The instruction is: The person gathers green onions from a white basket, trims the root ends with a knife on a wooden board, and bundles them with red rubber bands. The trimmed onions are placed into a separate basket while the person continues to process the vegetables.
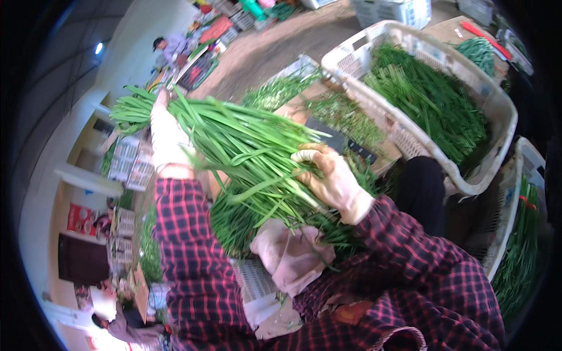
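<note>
A large bunch of long green leafy stalks, seemingly garlic chives [246,136], spans the space between my gloved hands. My left hand [167,131] is wrapped around its leafy part, and leaf tips stick out beyond the fingers. At the pale stem ends, my right hand [329,180] touches the stalks with bent fingers; whether it grips any is unclear. More green stalks [235,219] lie beneath the bunch, beside a crumpled pinkish cloth [292,254]. Behind the bunch is a digital scale [327,134] on a board, with loose trimmings [347,116] around it.
A big white plastic basket [395,105] holding greens stands at the right. Another basket [507,228] holds tied greens at the far right. A crate [303,66] stands beyond the board. Two people [169,50], [127,329] are farther off, among crates and produce.
</note>
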Motion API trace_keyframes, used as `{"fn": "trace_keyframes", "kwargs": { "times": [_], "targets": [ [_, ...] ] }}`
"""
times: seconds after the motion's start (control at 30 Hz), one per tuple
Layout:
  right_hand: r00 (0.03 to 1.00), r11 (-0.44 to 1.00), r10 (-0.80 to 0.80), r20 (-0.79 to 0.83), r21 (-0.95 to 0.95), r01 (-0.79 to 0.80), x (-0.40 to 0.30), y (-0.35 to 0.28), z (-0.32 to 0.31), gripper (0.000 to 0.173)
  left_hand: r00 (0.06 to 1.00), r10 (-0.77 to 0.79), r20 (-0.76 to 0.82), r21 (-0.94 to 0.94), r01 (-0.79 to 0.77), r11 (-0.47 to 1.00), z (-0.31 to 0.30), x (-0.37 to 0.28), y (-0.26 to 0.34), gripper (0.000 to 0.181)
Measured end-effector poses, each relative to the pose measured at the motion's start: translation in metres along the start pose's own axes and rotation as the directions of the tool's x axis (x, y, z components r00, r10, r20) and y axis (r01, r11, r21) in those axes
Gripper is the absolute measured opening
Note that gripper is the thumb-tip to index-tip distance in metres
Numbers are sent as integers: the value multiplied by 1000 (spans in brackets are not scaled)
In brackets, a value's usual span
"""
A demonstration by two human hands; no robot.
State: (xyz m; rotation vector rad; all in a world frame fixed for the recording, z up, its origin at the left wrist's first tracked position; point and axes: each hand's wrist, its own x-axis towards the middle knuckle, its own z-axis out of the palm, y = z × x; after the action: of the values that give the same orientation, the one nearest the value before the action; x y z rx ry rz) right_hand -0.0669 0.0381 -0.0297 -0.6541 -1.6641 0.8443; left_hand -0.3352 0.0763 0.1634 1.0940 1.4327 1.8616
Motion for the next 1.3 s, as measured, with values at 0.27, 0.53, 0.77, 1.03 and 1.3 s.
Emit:
{"fn": "trace_keyframes", "kwargs": {
  "times": [0.27, 0.53, 0.77, 1.03, 1.3],
  "targets": [
    [903, 550, 395, 167, 745, -378, -15, 76, -35, 24, 932, 200, 302, 384, -311, 869, 44, -13, 8, 43],
    [734, 244, 612, 295, 812, -530, -58, 72, -70, 24, 994, -103, 24, -60, 104, 993, 21, -10, 20, 45],
    [804, 848, 471, 362, -437, -300, -94, 30, -77, 80, 980, -196, -27, -244, 183, 952, -46, 19, 11, 63],
    [719, 424, 516, 466, 590, -687, -44, 21, 2, 48, 971, -236, 32, -296, 235, 926, -28, 8, -12, 73],
    [651, 84, 498, 573, 715, -694, -52, 8, -30, 35, 966, -223, 127, -267, 250, 931, -17, -25, 5, 54]
  ]
}}
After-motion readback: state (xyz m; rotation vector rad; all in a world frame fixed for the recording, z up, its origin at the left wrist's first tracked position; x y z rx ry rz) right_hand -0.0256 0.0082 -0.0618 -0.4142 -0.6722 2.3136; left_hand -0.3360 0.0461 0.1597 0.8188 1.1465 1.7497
